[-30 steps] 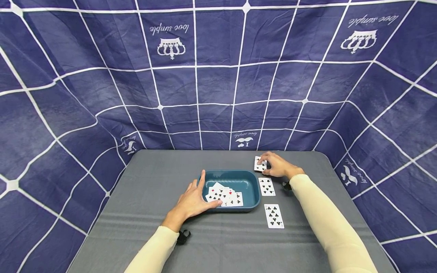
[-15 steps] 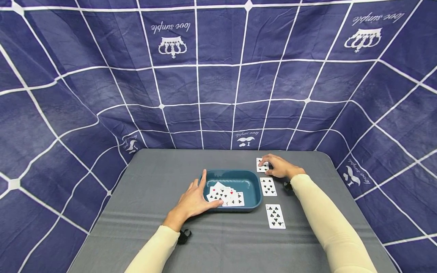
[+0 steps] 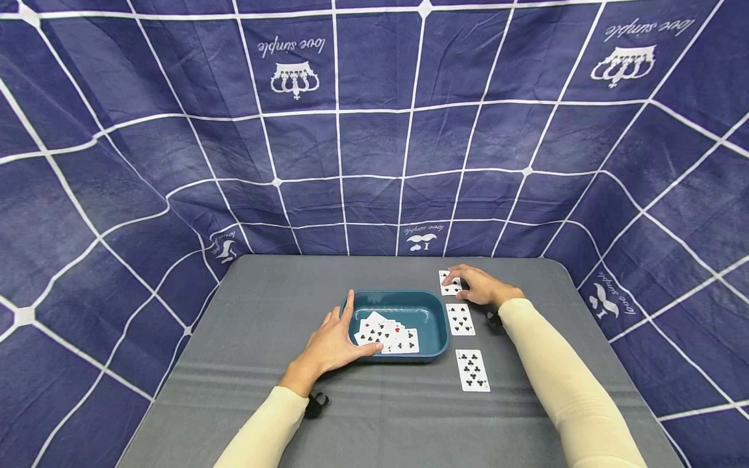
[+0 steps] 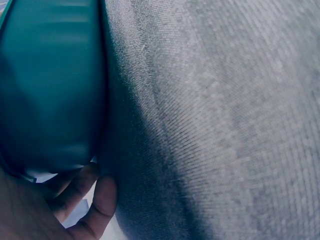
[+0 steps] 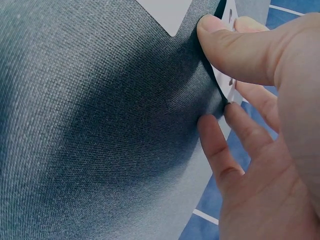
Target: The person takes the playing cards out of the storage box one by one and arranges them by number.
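My left hand (image 3: 330, 344) grips the left end of a teal plastic tub (image 3: 432, 325), thumb along the near rim, forefinger up along the left end. Several playing cards (image 3: 400, 343) lie overlapped and face up inside it. At the back right, my right hand (image 3: 482, 288) holds a spade playing card (image 3: 443, 275) by its edges; the fingers hide part of its face. The right wrist view shows the thumb (image 5: 235, 55) against the card's near edge, with two fingers apart from it. Nearer to me lie a second spade card (image 3: 461, 319) and a club card (image 3: 473, 370), in a rough column.
Grey cloth covers the table (image 3: 263, 312). A blue curtain (image 3: 374, 149) with white grid lines hangs behind it and along both sides. The tub stands close to the left of the card column.
My right hand and its card have shifted slightly toward the second spade card. The left hand and tub have stayed in place; the head view has shifted a little.
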Demonstrator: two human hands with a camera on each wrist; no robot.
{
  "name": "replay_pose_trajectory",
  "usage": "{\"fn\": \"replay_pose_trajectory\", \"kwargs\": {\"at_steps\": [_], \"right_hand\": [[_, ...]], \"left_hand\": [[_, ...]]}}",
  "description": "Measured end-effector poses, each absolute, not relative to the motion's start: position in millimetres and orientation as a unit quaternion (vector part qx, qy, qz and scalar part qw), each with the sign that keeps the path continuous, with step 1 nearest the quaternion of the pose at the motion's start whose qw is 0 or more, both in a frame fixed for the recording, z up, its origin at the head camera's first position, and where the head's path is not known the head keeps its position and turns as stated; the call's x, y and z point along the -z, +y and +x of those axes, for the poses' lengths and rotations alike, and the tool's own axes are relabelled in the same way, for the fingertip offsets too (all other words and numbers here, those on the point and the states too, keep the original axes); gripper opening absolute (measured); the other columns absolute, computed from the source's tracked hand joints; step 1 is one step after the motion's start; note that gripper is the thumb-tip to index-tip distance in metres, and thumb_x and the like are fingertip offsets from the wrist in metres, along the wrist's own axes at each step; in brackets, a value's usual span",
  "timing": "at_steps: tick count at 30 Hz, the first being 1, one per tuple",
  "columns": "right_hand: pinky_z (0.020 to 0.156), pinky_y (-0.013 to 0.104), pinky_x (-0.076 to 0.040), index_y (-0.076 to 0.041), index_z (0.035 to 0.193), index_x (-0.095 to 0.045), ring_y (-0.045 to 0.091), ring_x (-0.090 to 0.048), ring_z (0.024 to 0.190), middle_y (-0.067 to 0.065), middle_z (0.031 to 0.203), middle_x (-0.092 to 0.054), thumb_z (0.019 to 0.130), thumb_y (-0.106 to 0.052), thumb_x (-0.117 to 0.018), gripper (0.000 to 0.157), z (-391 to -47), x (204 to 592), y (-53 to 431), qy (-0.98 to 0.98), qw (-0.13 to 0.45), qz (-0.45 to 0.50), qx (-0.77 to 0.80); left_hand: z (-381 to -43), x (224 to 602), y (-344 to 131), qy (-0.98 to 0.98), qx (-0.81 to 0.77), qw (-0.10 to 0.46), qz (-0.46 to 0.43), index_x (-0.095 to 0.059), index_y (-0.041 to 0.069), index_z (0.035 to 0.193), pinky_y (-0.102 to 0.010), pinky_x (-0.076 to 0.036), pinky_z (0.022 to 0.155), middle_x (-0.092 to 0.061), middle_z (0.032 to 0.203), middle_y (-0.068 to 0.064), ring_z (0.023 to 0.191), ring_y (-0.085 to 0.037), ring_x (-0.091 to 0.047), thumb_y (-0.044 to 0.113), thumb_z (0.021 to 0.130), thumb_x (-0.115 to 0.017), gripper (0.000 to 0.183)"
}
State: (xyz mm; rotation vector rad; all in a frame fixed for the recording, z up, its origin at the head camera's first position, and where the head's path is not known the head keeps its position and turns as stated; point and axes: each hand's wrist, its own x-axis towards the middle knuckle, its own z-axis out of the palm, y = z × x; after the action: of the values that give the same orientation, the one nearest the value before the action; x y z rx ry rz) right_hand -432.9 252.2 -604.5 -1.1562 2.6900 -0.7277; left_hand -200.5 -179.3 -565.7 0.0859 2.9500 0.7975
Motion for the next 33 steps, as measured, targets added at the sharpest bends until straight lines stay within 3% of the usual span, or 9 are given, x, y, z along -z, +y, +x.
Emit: {"fn": "replay_pose_trajectory", "kwargs": {"at_steps": [5,9,13,25,29,33], "right_hand": [[0.127,0.077,-0.045,-0.015,0.135,-0.080,0.059,-0.057,0.156,0.033,0.167,-0.060,0.101,-0.002,-0.083,0.036,-398.6,559.2,233.9,0.892,0.092,-0.366,0.247],[0.131,0.076,-0.041,-0.008,0.137,-0.079,0.060,-0.053,0.160,0.036,0.171,-0.055,0.103,0.004,-0.080,0.036,-379.6,537.1,222.7,0.903,0.106,-0.344,0.233],[0.130,0.077,-0.042,-0.005,0.138,-0.078,0.060,-0.053,0.160,0.037,0.171,-0.054,0.102,0.007,-0.079,0.038,-379.5,538.6,220.9,0.908,0.104,-0.340,0.220],[0.130,0.078,-0.041,-0.008,0.140,-0.078,0.062,-0.050,0.161,0.038,0.174,-0.049,0.102,0.006,-0.078,0.041,-381.4,540.3,224.3,0.906,0.106,-0.341,0.229],[0.131,0.075,-0.043,-0.015,0.142,-0.078,0.057,-0.050,0.163,0.036,0.172,-0.051,0.105,-0.003,-0.080,0.040,-386.5,548.5,232.4,0.894,0.079,-0.369,0.240],[0.130,0.074,-0.044,-0.015,0.148,-0.076,0.055,-0.051,0.162,0.036,0.171,-0.052,0.107,-0.010,-0.081,0.042,-386.4,549.0,231.2,0.898,0.062,-0.365,0.236]], "left_hand": [[-200.3,565.6,-179.0,0.964,-0.261,0.041,0.030,-0.003,0.034,0.190,-0.074,-0.059,0.109,-0.048,0.180,-0.023,0.167,-0.041,-0.051,0.096,0.079,-0.081,0.149],[-200.3,565.8,-179.0,0.964,-0.262,0.040,0.031,-0.003,0.034,0.190,-0.074,-0.058,0.109,-0.048,0.180,-0.023,0.167,-0.041,-0.051,0.096,0.079,-0.081,0.149],[-200.2,565.4,-178.8,0.964,-0.261,0.040,0.029,-0.006,0.032,0.190,-0.075,-0.058,0.109,-0.049,0.180,-0.023,0.166,-0.041,-0.052,0.097,0.078,-0.081,0.149],[-199.7,563.0,-178.5,0.965,-0.259,0.045,0.027,-0.004,0.033,0.190,-0.076,-0.057,0.111,-0.048,0.181,-0.023,0.167,-0.042,-0.051,0.096,0.079,-0.081,0.149],[-199.7,562.8,-178.4,0.964,-0.260,0.045,0.028,-0.003,0.034,0.190,-0.076,-0.057,0.111,-0.048,0.181,-0.023,0.167,-0.042,-0.051,0.096,0.079,-0.081,0.149],[-199.2,562.0,-178.5,0.964,-0.261,0.045,0.029,-0.002,0.035,0.190,-0.075,-0.057,0.111,-0.047,0.181,-0.024,0.167,-0.042,-0.051,0.096,0.079,-0.082,0.149]]}}
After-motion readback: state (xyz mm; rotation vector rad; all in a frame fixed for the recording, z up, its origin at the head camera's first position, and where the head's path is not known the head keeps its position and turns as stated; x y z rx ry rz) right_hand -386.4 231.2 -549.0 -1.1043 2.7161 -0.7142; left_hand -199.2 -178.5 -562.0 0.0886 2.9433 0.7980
